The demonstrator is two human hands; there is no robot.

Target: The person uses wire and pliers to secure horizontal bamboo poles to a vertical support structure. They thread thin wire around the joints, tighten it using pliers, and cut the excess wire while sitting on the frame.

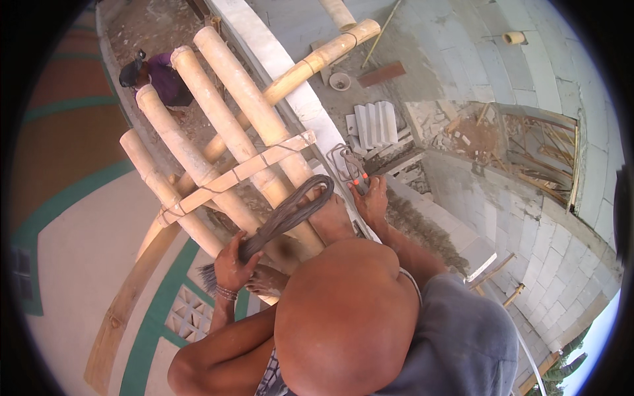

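My left hand (pixel 232 267) is closed round a bundle of thin dark binding wire (pixel 288 216). The wire is bent into a loop at its upper end, and its loose ends splay out below my wrist. On top of the block wall, my right hand (pixel 372 200) is closed at the handles of a pair of pincers (pixel 357 167) with orange marks; the fingertips are partly hidden. A loose coil of thin wire (pixel 338 157) lies beside the pincers. My bare foot (pixel 332 218) is next to the wall, partly behind the wire bundle.
Bamboo poles (pixel 241 86) form a platform in front of me, tied across by a wooden batten (pixel 241 175). Below at left, a person (pixel 162 79) in purple is on the ground. Stacked white blocks (pixel 375 124), a bucket (pixel 339 82) and rubble (pixel 472 138) lie beyond the wall (pixel 300 99).
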